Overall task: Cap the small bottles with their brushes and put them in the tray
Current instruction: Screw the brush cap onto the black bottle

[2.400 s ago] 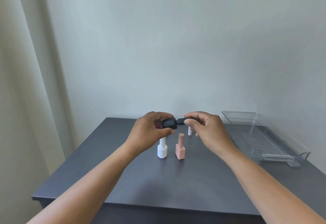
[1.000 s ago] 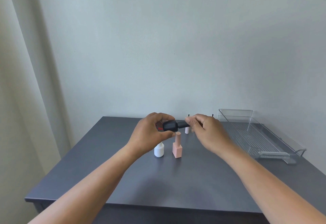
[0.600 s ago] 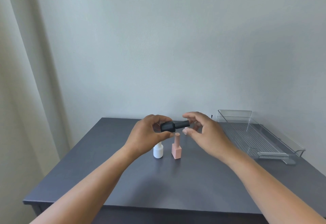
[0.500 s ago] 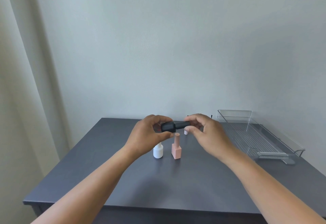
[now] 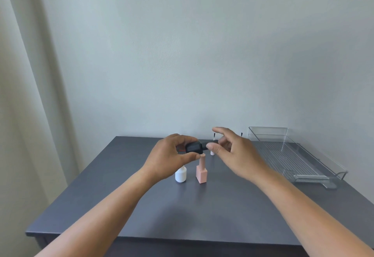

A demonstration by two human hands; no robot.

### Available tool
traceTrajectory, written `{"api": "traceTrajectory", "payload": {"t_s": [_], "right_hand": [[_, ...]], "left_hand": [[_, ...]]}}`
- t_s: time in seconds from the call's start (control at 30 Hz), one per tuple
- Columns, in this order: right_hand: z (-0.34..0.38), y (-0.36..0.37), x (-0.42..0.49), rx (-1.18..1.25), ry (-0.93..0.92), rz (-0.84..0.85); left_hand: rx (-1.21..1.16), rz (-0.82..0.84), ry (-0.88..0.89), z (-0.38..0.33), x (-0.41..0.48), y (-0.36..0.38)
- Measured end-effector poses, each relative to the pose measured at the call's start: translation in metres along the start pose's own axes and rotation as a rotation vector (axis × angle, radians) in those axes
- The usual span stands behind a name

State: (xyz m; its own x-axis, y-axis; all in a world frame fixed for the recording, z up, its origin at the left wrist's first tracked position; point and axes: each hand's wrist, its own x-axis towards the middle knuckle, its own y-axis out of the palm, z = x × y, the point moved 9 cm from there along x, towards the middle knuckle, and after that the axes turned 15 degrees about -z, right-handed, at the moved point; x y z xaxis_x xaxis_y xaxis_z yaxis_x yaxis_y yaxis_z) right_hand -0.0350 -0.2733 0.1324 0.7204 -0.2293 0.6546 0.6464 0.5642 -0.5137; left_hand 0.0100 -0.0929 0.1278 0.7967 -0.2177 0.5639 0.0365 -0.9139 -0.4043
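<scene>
**Black bottle held sideways over bench; right grip slack at cap**

The black bottle (image 5: 194, 147) was held on its side above the bench (image 5: 182, 216). It was grasped by the left grip (image 5: 172, 158), with the thumb below and the fingers curled over the top. Its cap (image 5: 212, 142) was seated on the neck and pointed toward the right grip (image 5: 232, 153). Whether the cap was fully screwed down could not be told.

The right grip was recorded as released, with its fingers spread. The index finger (image 5: 219, 129) was raised clear above the cap. The thumb tip (image 5: 210, 146) lay at the cap's near side, and contact could not be confirmed.

Below the grips, a white bottle (image 5: 180, 175) and a pink bottle (image 5: 201, 172) stood upright on the bench, side by side and just apart, the white one to the left. The white bottle's top was hidden by the left grip. The pink bottle was topped by a tall pink cap.

Behind them a loose cap (image 5: 212, 152) stood with its brush (image 5: 214, 135) pointing up. A second brush (image 5: 241, 134) showed behind the right grip, its base hidden.

The clear tray (image 5: 267, 133) lay on the right of the bench, well apart from the bottles. A curtain (image 5: 24, 94) was noted at the left and a plain wall (image 5: 182, 54) behind.
</scene>
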Motion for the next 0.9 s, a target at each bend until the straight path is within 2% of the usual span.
{"api": "traceTrajectory", "payload": {"t_s": [0.17,0.33,0.43,0.67,0.77,0.9], "right_hand": [[0.026,0.0,-0.008,-0.131,-0.271,-0.002],[0.03,0.009,-0.014,-0.244,-0.339,0.032],[0.027,0.013,-0.012,-0.221,-0.28,0.069],[0.014,0.019,-0.006,0.016,-0.024,0.164],[0.012,0.022,-0.007,0.067,0.029,0.176],[0.011,0.021,-0.004,0.162,0.11,0.135]], "left_hand": [[0.059,0.012,0.064,-0.004,0.0,0.001],[0.172,-0.036,0.178,-0.008,-0.003,0.0],[0.256,-0.09,0.31,-0.018,-0.006,-0.002],[0.38,-0.241,0.542,-0.04,-0.018,-0.009],[0.414,-0.258,0.566,-0.041,-0.02,-0.009],[0.39,-0.247,0.503,-0.036,-0.012,-0.014]]}}
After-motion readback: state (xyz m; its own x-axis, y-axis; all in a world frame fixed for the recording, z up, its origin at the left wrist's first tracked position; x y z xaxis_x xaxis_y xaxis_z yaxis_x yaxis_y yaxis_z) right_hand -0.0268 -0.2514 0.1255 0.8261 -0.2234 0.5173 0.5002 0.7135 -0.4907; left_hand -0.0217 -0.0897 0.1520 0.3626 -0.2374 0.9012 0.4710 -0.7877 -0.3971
